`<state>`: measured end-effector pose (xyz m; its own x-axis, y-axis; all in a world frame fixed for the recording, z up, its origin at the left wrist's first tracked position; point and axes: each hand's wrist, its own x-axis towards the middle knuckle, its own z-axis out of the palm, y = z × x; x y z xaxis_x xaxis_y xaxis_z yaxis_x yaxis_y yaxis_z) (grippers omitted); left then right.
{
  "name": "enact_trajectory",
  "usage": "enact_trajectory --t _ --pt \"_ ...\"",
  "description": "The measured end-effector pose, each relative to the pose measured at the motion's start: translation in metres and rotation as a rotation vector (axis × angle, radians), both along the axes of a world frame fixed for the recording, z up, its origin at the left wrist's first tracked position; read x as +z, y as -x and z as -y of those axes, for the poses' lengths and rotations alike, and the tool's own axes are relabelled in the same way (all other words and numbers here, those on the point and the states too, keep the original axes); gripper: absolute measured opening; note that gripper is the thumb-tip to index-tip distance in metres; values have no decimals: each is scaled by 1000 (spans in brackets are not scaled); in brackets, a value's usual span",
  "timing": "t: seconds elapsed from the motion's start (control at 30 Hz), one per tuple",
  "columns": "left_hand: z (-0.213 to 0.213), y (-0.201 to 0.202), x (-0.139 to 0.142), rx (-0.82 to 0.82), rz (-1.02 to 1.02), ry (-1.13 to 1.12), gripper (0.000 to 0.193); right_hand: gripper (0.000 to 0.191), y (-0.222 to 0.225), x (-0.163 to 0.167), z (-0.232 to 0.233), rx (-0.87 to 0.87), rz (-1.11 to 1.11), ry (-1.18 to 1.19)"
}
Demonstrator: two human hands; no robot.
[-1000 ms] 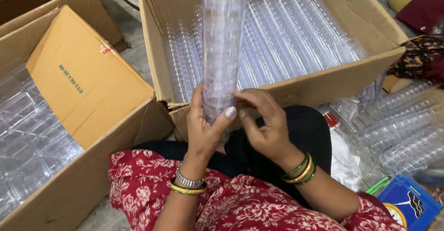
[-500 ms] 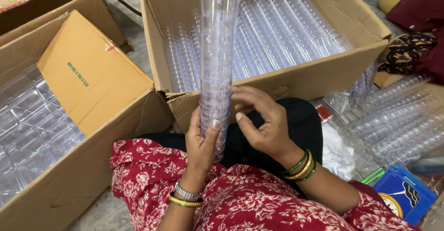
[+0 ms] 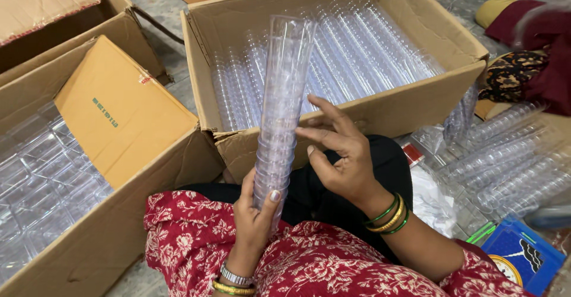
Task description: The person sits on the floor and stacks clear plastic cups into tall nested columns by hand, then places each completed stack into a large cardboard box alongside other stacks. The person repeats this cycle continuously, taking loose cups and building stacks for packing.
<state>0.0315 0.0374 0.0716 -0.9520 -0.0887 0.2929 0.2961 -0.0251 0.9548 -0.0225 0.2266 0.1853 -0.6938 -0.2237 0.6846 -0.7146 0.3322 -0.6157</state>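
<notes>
A tall stack of clear plastic cups [image 3: 284, 95] stands upright in front of me. My left hand [image 3: 253, 217] grips its bottom end, thumb on the front. Just right of the stack, my right hand [image 3: 336, 154] hovers with fingers spread; its fingertips reach toward the stack's middle, and I cannot tell if they touch it. Behind the stack is an open cardboard box [image 3: 238, 148] with several rows of stacked clear cups [image 3: 369, 53] lying inside.
An open cardboard box [image 3: 125, 112] at left holds clear plastic trays [image 3: 35, 178]. Bagged cup stacks [image 3: 511, 160] lie on the floor at right beside a blue packet [image 3: 523, 261]. Dark red and patterned cloth [image 3: 535, 65] sits far right.
The cup stack has dropped lower in view, so its top rim now shows. My left hand has slid down to its base, and my right hand has opened and come off it.
</notes>
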Motion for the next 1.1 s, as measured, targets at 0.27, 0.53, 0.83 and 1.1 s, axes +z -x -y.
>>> enact_trajectory --t 0.27,0.53,0.83,1.1 --pt "7 -3 -11 29 22 60 59 39 5 5 0 -13 115 58" --pt "17 -15 -16 98 26 226 62 51 20 3 -9 72 235 266" --pt "30 -21 -11 360 -65 636 83 66 44 17 -34 484 659 585" --pt "40 -20 -16 452 5 609 71 67 54 18 -34 466 647 485"
